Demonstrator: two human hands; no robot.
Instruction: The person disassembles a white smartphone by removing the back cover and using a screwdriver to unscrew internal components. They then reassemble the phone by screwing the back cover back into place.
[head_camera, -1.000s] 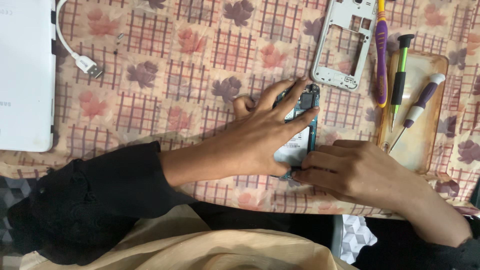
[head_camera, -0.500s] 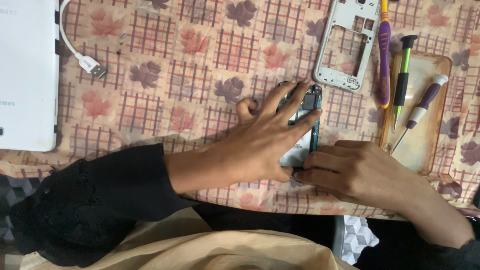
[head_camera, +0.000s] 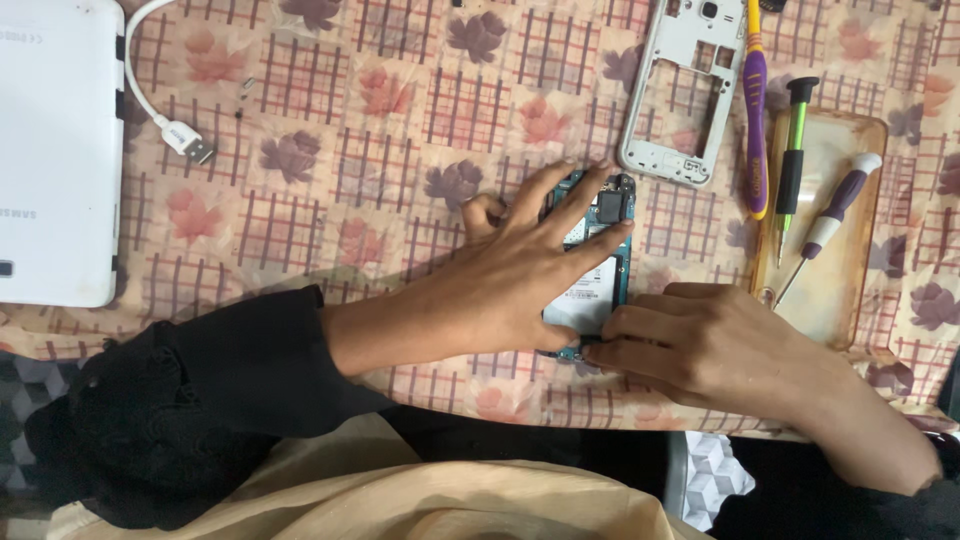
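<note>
Since a moment ago your hands have barely shifted; only the view has drifted slightly. At far left, a flat white tablet (head_camera: 52, 150) lies on the floral checked cloth surface (head_camera: 330, 180), its white cable plug (head_camera: 186, 143) beside it. Your left hand (head_camera: 520, 275) presses spread, flat fingers on the opened blue phone board (head_camera: 600, 275), covering most of it. Your right hand (head_camera: 700, 345) is curled, fingertips pinching the board's lower edge. Further right lie a white plastic phone frame (head_camera: 685, 90), a purple pry tool (head_camera: 755, 110) and two screwdrivers (head_camera: 795, 160) on a glossy tan tray (head_camera: 840, 290).
</note>
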